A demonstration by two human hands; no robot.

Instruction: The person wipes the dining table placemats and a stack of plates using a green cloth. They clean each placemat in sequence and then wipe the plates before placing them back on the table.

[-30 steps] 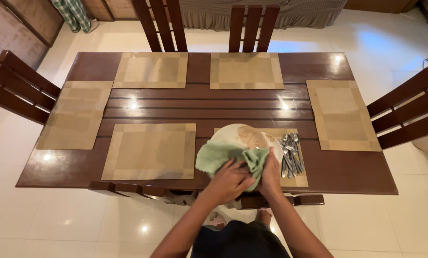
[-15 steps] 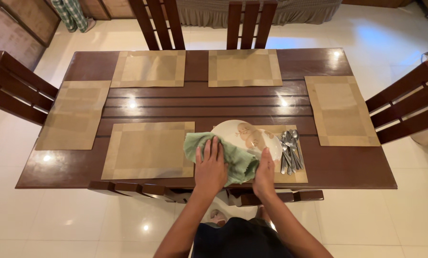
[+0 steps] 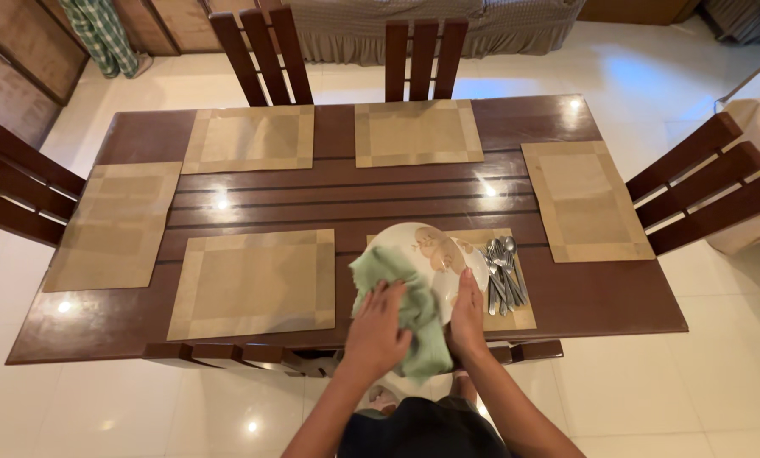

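Your left hand [image 3: 378,332] presses one green cloth [image 3: 405,297] onto one plate [image 3: 435,254]; your right hand's [image 3: 466,318] grip steadies the plate's edge. The table [image 3: 346,203] carries six placemats [image 3: 253,280] and one cutlery bundle [image 3: 503,276], uncountable. The cloth hides the plate's near half.

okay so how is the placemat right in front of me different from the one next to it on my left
The placemat in front is mostly covered: a pale plate and a pile of metal cutlery sit on it, and both hands work over it, the left hand pressing a green cloth, the right hand at the plate's edge. The left placemat lies bare and fully visible. Both are tan rectangles on the dark wooden table.
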